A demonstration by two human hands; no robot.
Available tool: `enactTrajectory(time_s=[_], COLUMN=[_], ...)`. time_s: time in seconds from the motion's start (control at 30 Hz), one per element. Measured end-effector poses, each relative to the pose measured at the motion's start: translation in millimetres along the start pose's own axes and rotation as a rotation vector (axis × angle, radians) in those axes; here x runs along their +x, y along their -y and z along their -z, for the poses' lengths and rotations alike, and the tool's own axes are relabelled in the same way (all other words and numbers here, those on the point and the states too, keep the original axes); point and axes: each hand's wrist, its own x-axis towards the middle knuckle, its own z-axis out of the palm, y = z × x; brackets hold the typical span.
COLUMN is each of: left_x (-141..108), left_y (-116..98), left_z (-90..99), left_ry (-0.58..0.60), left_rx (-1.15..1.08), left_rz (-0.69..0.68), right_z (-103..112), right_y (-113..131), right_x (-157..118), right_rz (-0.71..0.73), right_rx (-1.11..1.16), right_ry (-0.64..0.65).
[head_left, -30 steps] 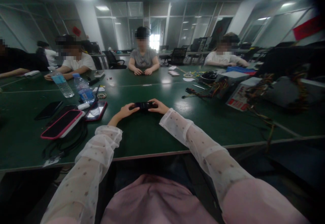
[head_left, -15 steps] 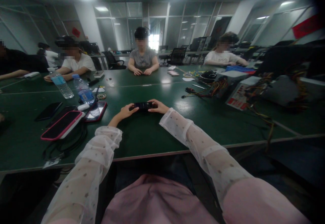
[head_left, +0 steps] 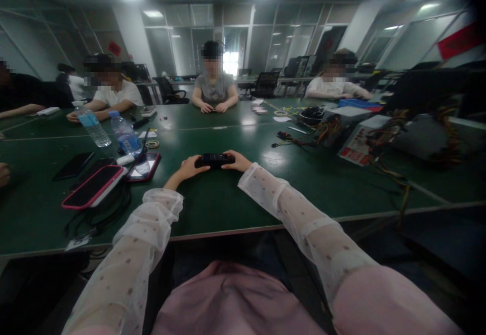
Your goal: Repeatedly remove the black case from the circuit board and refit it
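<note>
- While the left hand [head_left: 190,167] grips the black device [head_left: 214,161] at nine o'clock, the right hand [head_left: 238,161] clasps it at three.
- Blue-capped bottle [head_left: 126,133] on the desk [head_left: 228,201], toward ten o'clock.

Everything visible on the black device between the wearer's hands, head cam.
The black device is a small, dark, oblong block with a smooth-looking upper face; finer parts and markings are too small to read. It lies crosswise at the green table, long side left to right. The left hand grips its left end, the right hand its right. Whether its underside touches the table is unclear.
</note>
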Motion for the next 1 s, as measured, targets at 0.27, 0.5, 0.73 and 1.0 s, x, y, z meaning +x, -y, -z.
enactTrajectory(time_s=[0.27,0.5,0.73,1.0], left_x=[1.4,4.9,4.0,5.2], left_y=[2.2,10.8,10.0,11.6], left_z=[0.7,-3.4,-2.3,-2.8], left_ry=[0.014,0.019,0.023,0.023], left_rx=[-0.008,-0.014,-0.017,-0.008], left_rz=[-0.021,-0.033,-0.029,-0.045], right_z=[1.8,8.4,20.7,21.7], right_y=[-4.7,2.6,-4.8,-8.9], right_x=[1.3,3.6,2.8,-5.2], right_rz=[0.013,0.004,-0.121,-0.288], right_rx=[0.115,0.312,-0.039,-0.473], right_ry=[-0.063,-0.218,-0.612,-0.612])
